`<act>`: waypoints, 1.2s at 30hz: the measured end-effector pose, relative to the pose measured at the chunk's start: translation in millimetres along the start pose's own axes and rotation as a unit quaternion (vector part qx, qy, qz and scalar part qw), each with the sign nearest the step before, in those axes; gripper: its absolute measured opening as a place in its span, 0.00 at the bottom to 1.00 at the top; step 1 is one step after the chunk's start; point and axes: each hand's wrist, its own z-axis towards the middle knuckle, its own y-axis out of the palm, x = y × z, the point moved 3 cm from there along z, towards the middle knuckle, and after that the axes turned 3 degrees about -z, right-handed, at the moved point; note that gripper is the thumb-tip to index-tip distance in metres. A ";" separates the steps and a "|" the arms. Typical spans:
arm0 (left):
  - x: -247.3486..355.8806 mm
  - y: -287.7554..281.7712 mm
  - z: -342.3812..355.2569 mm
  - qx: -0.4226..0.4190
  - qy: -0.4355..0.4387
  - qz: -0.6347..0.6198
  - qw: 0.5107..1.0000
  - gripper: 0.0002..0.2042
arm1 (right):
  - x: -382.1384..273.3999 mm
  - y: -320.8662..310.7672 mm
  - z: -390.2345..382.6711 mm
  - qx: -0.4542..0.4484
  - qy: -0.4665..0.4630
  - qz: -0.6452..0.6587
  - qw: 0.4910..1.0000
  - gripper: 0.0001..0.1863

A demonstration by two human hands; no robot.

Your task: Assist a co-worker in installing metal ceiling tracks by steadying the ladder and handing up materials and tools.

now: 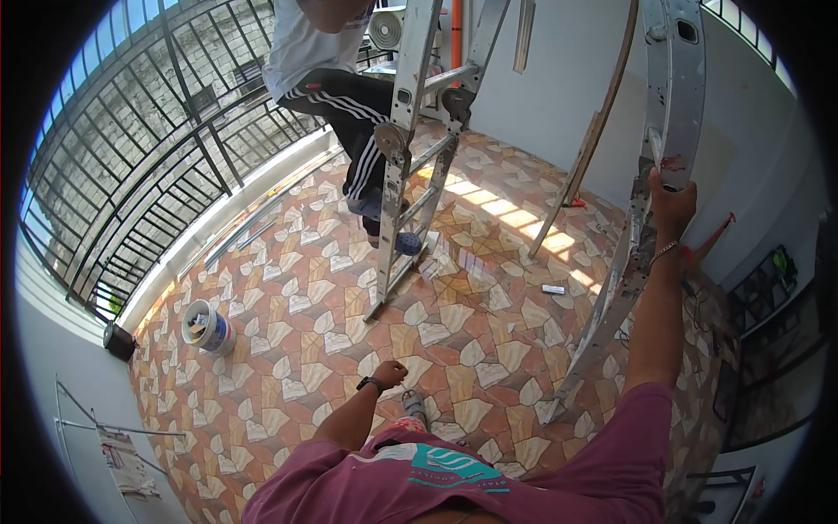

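Right hand (672,205) at the right of the frame, arm reaching up: we see it wrapped around the side rail of a metal ladder (683,96), thumb upward, gripping. That ladder slants from the top right edge down to its foot on the tiled floor (297,349), right of lower centre. A reddish smear marks the rail just above the thumb; a thin bracelet (666,251) circles the wrist.

Left hand (392,374) hangs over the tiles near lower centre, fingers curled inward; we cannot tell whether they close on anything. Dark watch (370,382) on that wrist, sandal (413,404) just beyond the hand.

Upper centre: a hinged ladder section (403,96) stands on the tiles. We cannot tell whether it joins the one gripped, as the tops run out of frame. A co-worker (336,100) in white shirt and striped black trousers is up on it, wearing dark blue clogs (408,244).

Around us: a white bucket (226,340) with mixed contents at left; black railing (179,131) upper left; a long wooden strip (595,135) leaning near the wall, upper right; a small pale item (552,289) lying right of centre, close to a barred patch of sunlight.
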 end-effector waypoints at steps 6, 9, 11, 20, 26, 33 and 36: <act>-0.7 16.6 46.1 -0.094 -0.043 0.095 0.990 0.13 | -5.9 -2.3 -1.4 0.057 -0.036 -0.064 0.996 0.34; -14.4 23.5 52.5 -0.167 -0.115 0.130 0.970 0.14 | 2.5 2.0 1.2 0.036 -0.003 -0.055 0.998 0.34; -5.7 14.4 59.7 -0.181 -0.131 0.124 0.967 0.14 | 9.2 -0.4 0.1 0.063 -0.011 -0.071 0.995 0.35; 73.9 -76.6 153.2 -0.087 -0.019 0.015 0.996 0.11 | 32.9 0.6 6.7 0.046 0.001 -0.104 0.994 0.44; 82.5 -75.8 146.9 -0.108 -0.024 0.007 0.994 0.12 | 29.2 -2.6 0.1 0.122 -0.039 -0.086 0.988 0.46; 125.5 -91.8 149.0 -0.063 0.067 -0.028 0.995 0.13 | 16.6 -4.8 -2.3 0.103 -0.029 -0.108 0.988 0.43; 158.9 -101.4 140.9 -0.044 0.099 -0.042 0.993 0.14 | 19.4 -5.4 -2.0 0.094 -0.019 -0.111 0.989 0.43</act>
